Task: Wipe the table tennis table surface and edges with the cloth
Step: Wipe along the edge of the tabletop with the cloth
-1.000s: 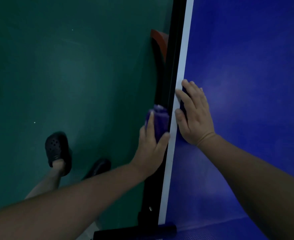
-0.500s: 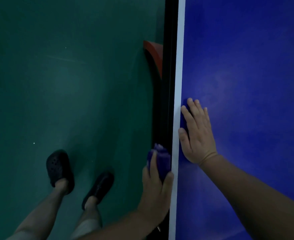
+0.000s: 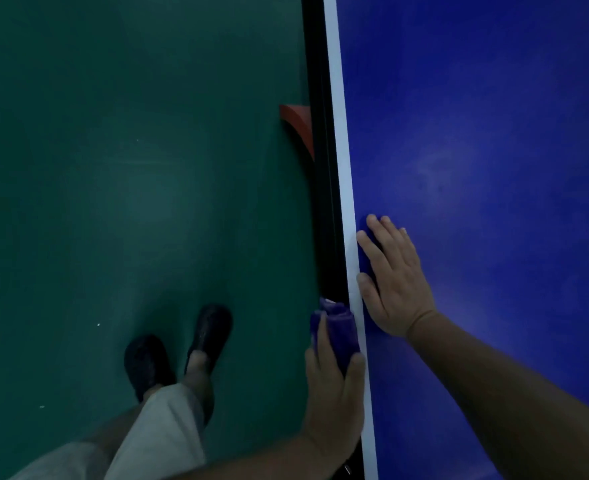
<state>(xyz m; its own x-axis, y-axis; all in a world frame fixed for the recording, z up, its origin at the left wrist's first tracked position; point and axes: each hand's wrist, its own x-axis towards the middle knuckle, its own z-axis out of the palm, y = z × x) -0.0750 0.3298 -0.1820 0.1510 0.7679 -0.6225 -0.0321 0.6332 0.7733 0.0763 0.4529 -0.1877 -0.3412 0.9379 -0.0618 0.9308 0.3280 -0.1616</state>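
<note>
Step in hand: the edge part of the job, judging by where the cloth sits; the left hand [image 3: 334, 400] works the side of the table [image 3: 476, 133] rather than its top.
Left grip: fingers and thumb curl round a bunched purple cloth [image 3: 338, 329] and pinch it, the thumb on the table side, the fingers on the floor side.
Cloth: it sticks out ahead of the left grip and lies against the black side rail [image 3: 322, 168], just beside the white line [image 3: 341, 150] that borders the blue top.
Right grip: the right hand [image 3: 395, 278] lies flat on the blue top, fingers straight and close together, holding nothing; it looks like a brace. It sits just across the white line from the left grip and a little ahead of it.
Ahead of the left grip: the rail runs on up the frame, with a red bracket [image 3: 298, 128] jutting from it well beyond the cloth.
Behind the left grip: only a short stretch of rail shows before the frame ends.
Next move calls for: steady sideways pressure into the rail while the cloth slides along it, the flat hand travelling in step for balance, and the feet [image 3: 178, 348] on the green floor [image 3: 113, 168] shifting along with them.
Watch for: the cloth is likely to snag at the bracket, so it may need to lift or fold past it.
</note>
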